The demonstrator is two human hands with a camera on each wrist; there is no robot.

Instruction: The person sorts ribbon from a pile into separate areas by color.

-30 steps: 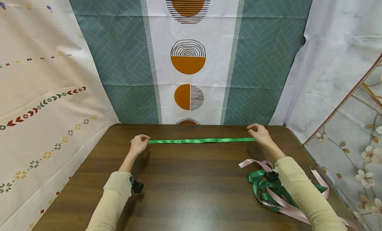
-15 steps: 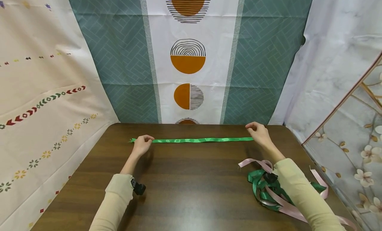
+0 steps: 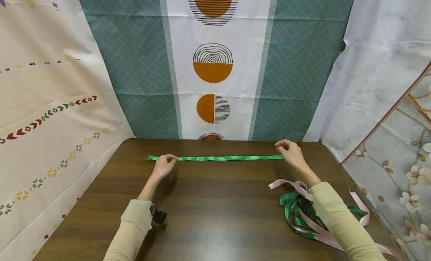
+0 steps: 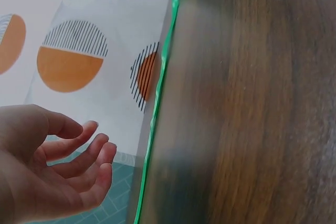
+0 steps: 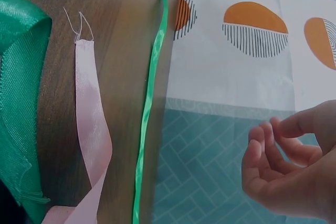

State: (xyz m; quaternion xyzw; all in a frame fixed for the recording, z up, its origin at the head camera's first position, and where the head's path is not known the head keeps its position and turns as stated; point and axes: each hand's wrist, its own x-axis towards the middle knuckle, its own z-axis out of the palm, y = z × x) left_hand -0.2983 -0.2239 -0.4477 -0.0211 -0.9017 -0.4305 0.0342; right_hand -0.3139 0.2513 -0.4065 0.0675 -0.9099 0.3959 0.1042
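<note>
Both left hand [image 3: 165, 166] and right hand [image 3: 291, 155] loosely curled, holding nothing, toward opposite ends of the green ribbon [image 3: 229, 158], laid nearly straight along the far side of the table [image 3: 219, 201]. Best to smooth any ripple outward from the middle, pressing lightly, with the right sleeve [image 3: 341, 219] well clear of the tangled ribbons [image 3: 299, 220].

Head view faces forward-down; closer wrist views share the ribbon [image 3: 229, 158].
</note>
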